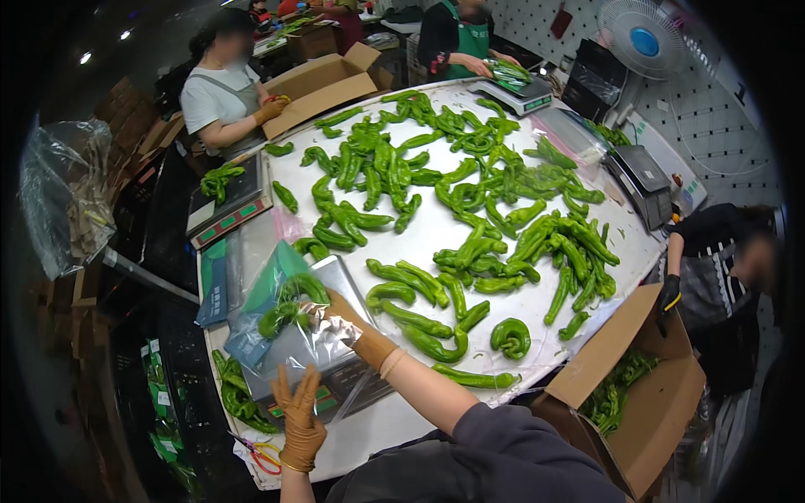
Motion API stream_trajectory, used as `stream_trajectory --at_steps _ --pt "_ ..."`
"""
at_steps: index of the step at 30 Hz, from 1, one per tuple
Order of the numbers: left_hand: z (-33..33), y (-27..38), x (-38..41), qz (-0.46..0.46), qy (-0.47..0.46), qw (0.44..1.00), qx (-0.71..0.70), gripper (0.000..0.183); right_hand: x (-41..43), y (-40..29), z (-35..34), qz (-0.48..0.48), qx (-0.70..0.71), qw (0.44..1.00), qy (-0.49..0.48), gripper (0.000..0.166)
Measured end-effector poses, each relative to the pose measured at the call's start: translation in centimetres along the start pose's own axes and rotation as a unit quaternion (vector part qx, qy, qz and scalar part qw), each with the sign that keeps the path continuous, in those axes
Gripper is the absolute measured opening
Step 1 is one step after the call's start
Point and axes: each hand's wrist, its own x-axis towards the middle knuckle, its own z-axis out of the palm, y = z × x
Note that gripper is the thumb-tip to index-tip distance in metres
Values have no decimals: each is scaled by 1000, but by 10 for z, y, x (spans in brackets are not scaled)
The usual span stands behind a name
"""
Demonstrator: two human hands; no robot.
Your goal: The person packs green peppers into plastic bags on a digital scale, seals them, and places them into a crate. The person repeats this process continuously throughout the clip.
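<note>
My right hand (343, 320), in a tan glove, reaches into a clear plastic bag (314, 349) with a green printed part. Its fingers are on green peppers (292, 302) inside the bag. The bag lies over a digital scale (343, 276) with a metal plate. My left hand (299, 409), also gloved, stands near the scale's front edge, fingers apart, by the bag's opening. Loose long green peppers (390, 170) cover much of the white table (289, 239). Red-and-yellow-handled scissors (264, 456) lie at the near left corner.
A cardboard box (654, 402) of peppers stands at the right, beside a person (710, 270). Another scale (229, 195) holds peppers at the left. Across the table are a person (223, 82) at an open box (321, 88) and one handling a bag (509, 72) on a scale.
</note>
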Motion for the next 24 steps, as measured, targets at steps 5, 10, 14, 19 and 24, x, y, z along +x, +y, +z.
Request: stream_trajectory --at_steps 5,10,14,19,24 --pt "3 -5 -8 -52 -1 999 -12 87 -122 -14 9 -166 -234 949 132 49" --pt "4 -4 -13 -55 8 997 -46 87 -209 7 -63 -54 -218 939 260 21" --pt "2 -5 -17 -48 -27 998 -22 85 -170 -41 -86 -123 -182 911 348 19" --pt "1 2 -29 -80 -76 994 -7 85 -35 -27 -122 -116 -353 900 229 26" --pt "10 3 -31 -67 -50 996 -41 74 102 4 -131 -97 -603 761 220 50"
